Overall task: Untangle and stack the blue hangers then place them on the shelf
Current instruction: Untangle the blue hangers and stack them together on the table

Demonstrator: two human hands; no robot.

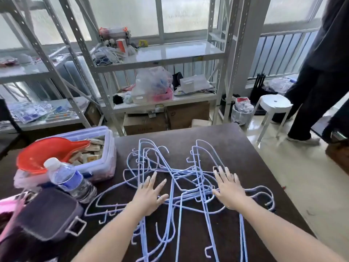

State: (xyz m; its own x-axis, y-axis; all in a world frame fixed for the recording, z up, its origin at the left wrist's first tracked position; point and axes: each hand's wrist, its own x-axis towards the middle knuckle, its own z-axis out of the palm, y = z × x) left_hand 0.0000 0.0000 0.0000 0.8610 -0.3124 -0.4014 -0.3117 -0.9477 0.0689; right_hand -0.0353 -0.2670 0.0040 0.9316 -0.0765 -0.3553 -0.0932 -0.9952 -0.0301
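Both hands, left hand (149,197) and right hand (229,190), lie flat with fingers spread, holding nothing, atop the tangled blue hangers (175,186) on the bench (236,148), whose long axes mostly run away from the person toward the shelf (170,53).

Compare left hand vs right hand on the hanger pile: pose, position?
The left hand lies nearer the water bottle; the right hand sits toward the floor side. Left fingers angle right; right fingers angle left. Both hands are open, palms down, flat on the tangled blue hangers, gripping nothing.
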